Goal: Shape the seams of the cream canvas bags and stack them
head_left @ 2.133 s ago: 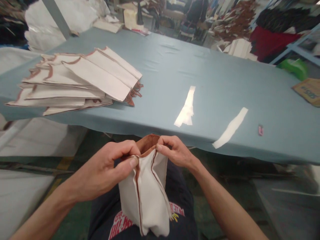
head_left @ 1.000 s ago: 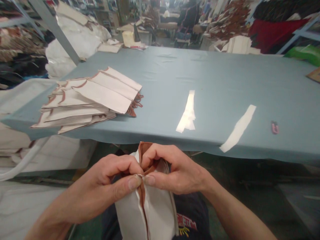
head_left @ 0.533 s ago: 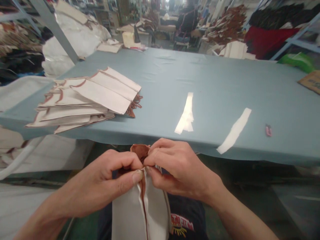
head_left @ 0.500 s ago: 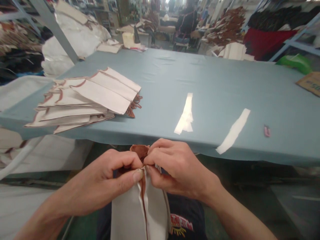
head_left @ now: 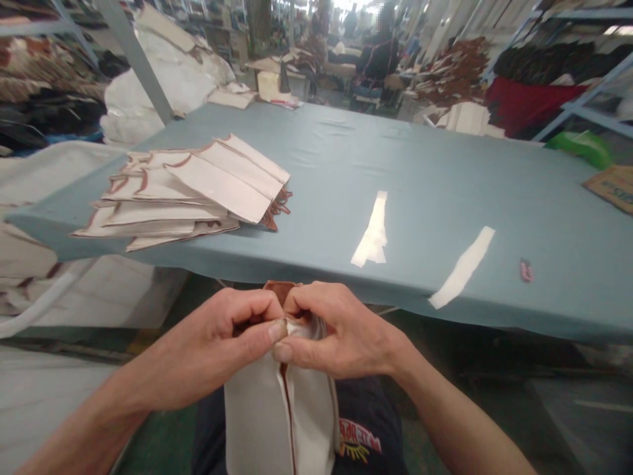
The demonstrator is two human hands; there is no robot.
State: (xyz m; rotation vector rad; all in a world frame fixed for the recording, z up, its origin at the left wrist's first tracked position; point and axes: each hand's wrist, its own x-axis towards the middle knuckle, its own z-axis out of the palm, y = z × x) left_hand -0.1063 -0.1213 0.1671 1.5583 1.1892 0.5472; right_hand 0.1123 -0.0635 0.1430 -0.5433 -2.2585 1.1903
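Observation:
A white leather piece with brown lining, shaped like a boot shaft (head_left: 257, 422), hangs upright over my lap, with a brown-edged slit running down its middle. My left hand (head_left: 247, 333) pinches its top edge just left of the slit, thumb in front and fingers curled behind. On the other side, my right hand (head_left: 326, 326) grips the same top edge, its thumb pressed flat across the upper end of the slit. Both thumbs nearly touch. A brown leather flap (head_left: 283, 285) shows behind my fingers. The fingertips inside the piece are hidden.
A blue-green covered table (head_left: 316, 224) stands ahead. On it lie a stack of similar white pieces (head_left: 198, 191), white strips (head_left: 370, 234), another white strip (head_left: 462, 267) and a small pink tool (head_left: 526, 270). A person (head_left: 373, 59) sits far back.
My right thumb has moved left and down across the top of the slit, and my right fingers have curled in behind the edge. My left hand keeps its pinch. The view has shifted slightly.

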